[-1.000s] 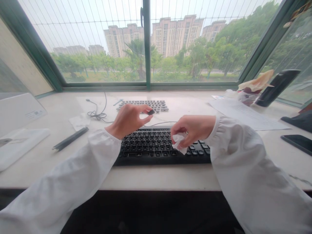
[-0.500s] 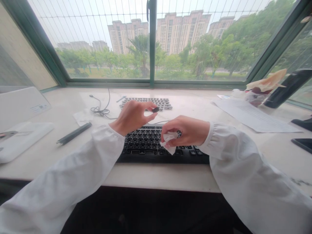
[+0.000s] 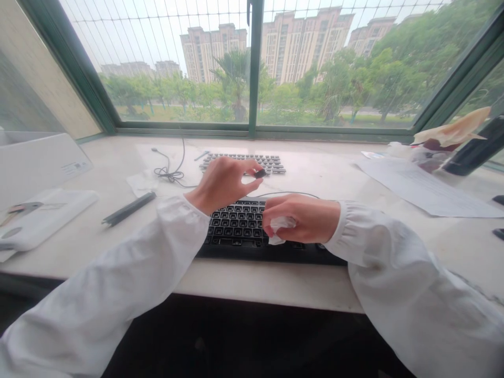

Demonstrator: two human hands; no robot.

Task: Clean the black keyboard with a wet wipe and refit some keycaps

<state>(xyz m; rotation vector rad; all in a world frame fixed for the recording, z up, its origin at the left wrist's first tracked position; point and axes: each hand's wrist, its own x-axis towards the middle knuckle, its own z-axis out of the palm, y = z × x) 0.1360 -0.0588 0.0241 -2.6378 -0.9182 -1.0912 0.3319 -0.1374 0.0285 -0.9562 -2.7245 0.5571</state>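
Between thumb and fingers, my left hand [image 3: 225,181] pinches a small black keycap [image 3: 260,173], held above the far side of the keyboard. My right hand [image 3: 305,216] is closed on a crumpled white tissue [image 3: 282,228] over the keyboard's right part. Below both hands lies the black keyboard [image 3: 236,223], its caps off and its key sockets bare; the right side is partly hidden. Behind it, rows of loose keycaps [image 3: 271,159] are laid out on the white table, partly covered by my left hand.
A coiled cable [image 3: 169,173] and a dark stick-like object [image 3: 129,209] lie left. A white box [image 3: 43,163] and a white pouch [image 3: 59,212] stand farther left. Paper sheets [image 3: 425,186] lie right, near a dark upright object [image 3: 478,149]. A green window frame [image 3: 254,79] borders the back.
The view has shifted slightly, so most things sit farther right. My right hand has dropped a little and moved left relative to the keyboard. The keycap stays in my left hand.
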